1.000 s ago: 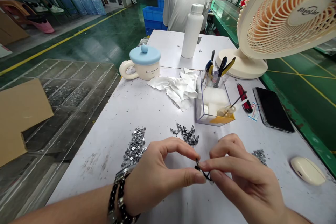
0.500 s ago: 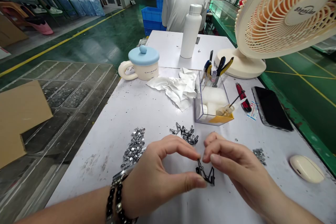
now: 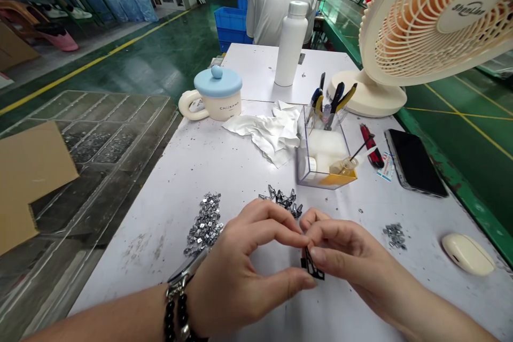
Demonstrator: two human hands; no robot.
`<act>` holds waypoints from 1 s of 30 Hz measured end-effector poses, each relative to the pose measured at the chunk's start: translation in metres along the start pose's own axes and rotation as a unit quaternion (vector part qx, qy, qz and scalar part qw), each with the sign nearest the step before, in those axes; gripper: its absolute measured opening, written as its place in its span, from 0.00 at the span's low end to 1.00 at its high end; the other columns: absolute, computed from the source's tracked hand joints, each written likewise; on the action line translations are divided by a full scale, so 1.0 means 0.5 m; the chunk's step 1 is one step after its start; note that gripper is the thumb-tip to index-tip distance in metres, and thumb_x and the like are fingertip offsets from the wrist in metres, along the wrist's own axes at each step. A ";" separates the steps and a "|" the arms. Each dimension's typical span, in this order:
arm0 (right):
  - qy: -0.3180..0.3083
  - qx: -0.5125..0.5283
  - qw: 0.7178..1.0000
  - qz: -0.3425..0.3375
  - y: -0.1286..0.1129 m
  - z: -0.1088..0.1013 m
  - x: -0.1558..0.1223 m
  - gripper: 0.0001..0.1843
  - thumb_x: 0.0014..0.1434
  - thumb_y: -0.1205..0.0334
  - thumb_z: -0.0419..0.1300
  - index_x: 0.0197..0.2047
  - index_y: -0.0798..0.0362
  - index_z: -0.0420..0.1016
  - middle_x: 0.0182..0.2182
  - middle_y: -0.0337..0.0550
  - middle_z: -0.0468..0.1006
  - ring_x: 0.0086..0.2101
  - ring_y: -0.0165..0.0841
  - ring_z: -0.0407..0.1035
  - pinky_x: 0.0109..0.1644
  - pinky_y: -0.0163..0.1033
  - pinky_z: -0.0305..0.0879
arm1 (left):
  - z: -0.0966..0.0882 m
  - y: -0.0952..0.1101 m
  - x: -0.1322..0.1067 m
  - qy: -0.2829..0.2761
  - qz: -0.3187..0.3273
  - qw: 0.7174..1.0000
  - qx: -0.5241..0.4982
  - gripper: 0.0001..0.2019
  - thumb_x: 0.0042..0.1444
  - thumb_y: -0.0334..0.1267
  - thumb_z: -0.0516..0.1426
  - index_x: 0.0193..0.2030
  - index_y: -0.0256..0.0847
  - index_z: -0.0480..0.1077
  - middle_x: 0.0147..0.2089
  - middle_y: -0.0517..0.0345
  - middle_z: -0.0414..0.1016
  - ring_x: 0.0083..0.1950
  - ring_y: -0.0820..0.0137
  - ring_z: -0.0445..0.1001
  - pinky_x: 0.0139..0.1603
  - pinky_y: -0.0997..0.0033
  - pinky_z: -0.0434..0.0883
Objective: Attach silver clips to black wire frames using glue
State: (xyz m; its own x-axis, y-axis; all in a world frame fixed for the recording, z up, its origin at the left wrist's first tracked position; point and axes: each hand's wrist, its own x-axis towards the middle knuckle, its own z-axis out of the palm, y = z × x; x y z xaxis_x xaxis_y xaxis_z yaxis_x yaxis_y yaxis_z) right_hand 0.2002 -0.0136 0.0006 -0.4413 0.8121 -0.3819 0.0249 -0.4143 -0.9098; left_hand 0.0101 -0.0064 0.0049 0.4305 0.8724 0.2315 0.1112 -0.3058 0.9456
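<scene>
Between my two hands is a small black metal bracket-like part [image 3: 312,266], held near the front of the white table. My left hand [image 3: 256,267] pinches it from the left, index finger above and thumb below. From the right, the thumb and fingers of my right hand [image 3: 344,248] close on its upper end. Fingertips hide much of the part. Just beyond my hands lies a loose pile of similar black parts [image 3: 282,200]. To the left of my left hand is a heap of small silver metal pieces [image 3: 203,224].
A clear box [image 3: 326,171] with pliers and a small bottle stands beyond my hands. Nearby are a crumpled cloth [image 3: 272,131], lidded mug [image 3: 218,99], white bottle [image 3: 290,45] and fan [image 3: 436,21]. Rightward lie a phone [image 3: 417,163], small grey pieces [image 3: 395,236] and a cream case [image 3: 468,255].
My right hand has moved left and closed onto the black part. The part has turned and now shows less of its V-shaped outline.
</scene>
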 end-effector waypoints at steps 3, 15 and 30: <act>-0.001 0.002 1.000 -0.003 0.000 0.002 0.000 0.11 0.53 0.52 0.62 0.27 0.49 0.72 0.35 0.39 0.60 0.39 0.32 0.59 0.42 0.36 0.58 | 0.002 -0.004 -0.002 0.006 0.003 1.000 -0.002 0.11 0.45 0.32 0.66 0.37 0.39 0.74 0.40 0.55 0.71 0.44 0.70 0.70 0.47 0.71 0.69; -0.004 0.103 0.994 0.033 0.003 0.011 -0.001 0.12 0.54 0.55 0.62 0.25 0.52 0.69 0.34 0.37 0.61 0.35 0.27 0.58 0.37 0.30 0.56 | 0.001 -0.006 -0.006 0.020 0.055 0.996 0.070 0.09 0.47 0.30 0.64 0.38 0.38 0.73 0.40 0.55 0.70 0.43 0.70 0.70 0.46 0.71 0.68; 0.023 0.088 0.995 0.047 0.008 0.025 -0.007 0.14 0.55 0.51 0.59 0.29 0.51 0.64 0.29 0.38 0.60 0.34 0.31 0.54 0.38 0.37 0.52 | 0.013 -0.014 -0.010 0.062 0.151 0.970 0.179 0.11 0.49 0.25 0.60 0.40 0.37 0.70 0.40 0.51 0.71 0.44 0.65 0.68 0.48 0.62 0.66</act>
State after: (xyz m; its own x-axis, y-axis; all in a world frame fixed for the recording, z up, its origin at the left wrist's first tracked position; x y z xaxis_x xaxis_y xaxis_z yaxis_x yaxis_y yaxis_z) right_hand 0.1905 -0.0233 0.0001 -0.4023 0.7829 -0.4746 -0.0949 -0.5513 -0.8289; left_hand 0.0129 -0.0111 -0.0043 0.3826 0.7546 0.5331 0.3094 -0.6483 0.6956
